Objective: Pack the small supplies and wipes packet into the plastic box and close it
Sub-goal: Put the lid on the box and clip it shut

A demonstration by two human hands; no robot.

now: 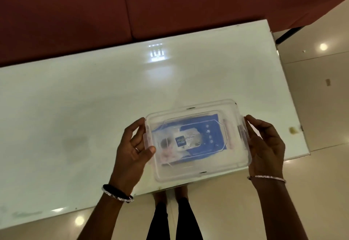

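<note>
A clear plastic box [197, 170] lies on the white table near its front right edge, with its translucent lid [224, 110] on top. Through the lid I see a blue wipes packet [211, 136] and blurred small supplies [170, 151] at its left end. My left hand [132, 151] grips the box's left end, thumb resting on the lid and fingers at the left side clip. My right hand [264, 145] holds the right end, fingers against the right side clip.
The white glossy table [75, 107] stretches left and back from the box. A dark red sofa [94, 9] stands behind it. Pale tiled floor [321, 88] lies to the right, and my legs [173, 219] show below the table's front edge.
</note>
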